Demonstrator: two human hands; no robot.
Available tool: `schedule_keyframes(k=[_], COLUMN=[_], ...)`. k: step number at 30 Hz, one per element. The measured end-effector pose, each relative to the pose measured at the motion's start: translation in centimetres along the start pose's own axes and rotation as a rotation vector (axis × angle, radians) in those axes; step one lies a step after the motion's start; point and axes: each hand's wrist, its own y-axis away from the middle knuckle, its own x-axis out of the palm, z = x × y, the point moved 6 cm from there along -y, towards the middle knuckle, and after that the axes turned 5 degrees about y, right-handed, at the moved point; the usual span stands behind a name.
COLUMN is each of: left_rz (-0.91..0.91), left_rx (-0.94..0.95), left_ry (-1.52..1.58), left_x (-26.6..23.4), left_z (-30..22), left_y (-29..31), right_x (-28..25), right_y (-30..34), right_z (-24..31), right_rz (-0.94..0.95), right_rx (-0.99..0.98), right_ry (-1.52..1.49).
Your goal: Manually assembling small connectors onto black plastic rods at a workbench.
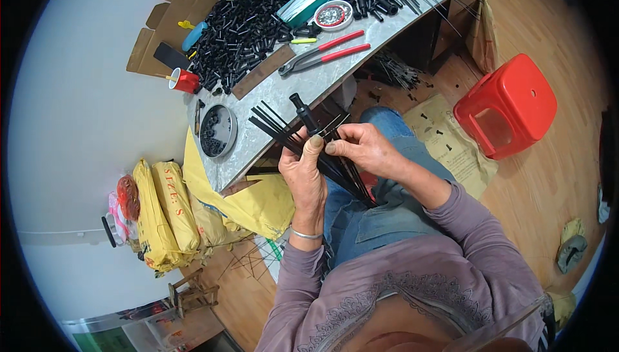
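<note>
Over my lap, my left hand (304,170) is closed around a bundle of thin black rods (274,129) that look like umbrella ribs, fanned out at their upper ends. A black stepped tube (302,109), like an umbrella runner, stands up from between the rods just above my left thumb. My right hand (369,148) is pinched beside the tube's lower end, its thumb close to the left one. A thin pale wire (336,121) curves between the tube and my right fingers. The fingers partly hide where wire, rods and tube meet.
A heap of black tubes (248,26) covers the grey table, with red-handled pincers (325,53), a round tin (218,130), a green box (307,3) and a red cup (185,81). A red stool (509,103) stands right; yellow sacks (169,213) lie left.
</note>
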Motion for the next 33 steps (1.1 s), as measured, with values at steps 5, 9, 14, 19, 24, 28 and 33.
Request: schedule_keyframes(k=[5,9,14,19,24,28,33], left_rz=[-0.018,-0.031,-0.019,-0.004,-0.095,-0.075,-0.100], left_rx=[0.019,0.015,0.000,0.019,0.109,0.074,0.149], left_ry=[-0.043,-0.013,0.040,0.048,-0.056,-0.091,-0.269], left_x=[0.5,0.3,0.0,0.3,0.1,0.2,-0.1], left_z=[-0.2,-0.2,0.0,0.0,-0.3,-0.5,-0.9], left_y=[0.3,0.5,0.4,0.6,1.2,1.5,1.5], right_x=[0.0,-0.3,-0.1,0.1,0.4,0.7,0.9], right_y=[0.4,-0.4,-0.2,-0.4,-0.3,-0.9,-0.3], right_z=[0.6,-0.4,0.3,-0.2,0.4,-1.0,0.5], right_rz=[-0.011,0.061,0.092,0.141,0.138,0.254,0.205], right_rx=[0.028,0.051,0.105,0.061,0.085,0.182,0.108], right_ry=[-0.009,0.039,0.033,0.010,0.080,-0.104,0.064])
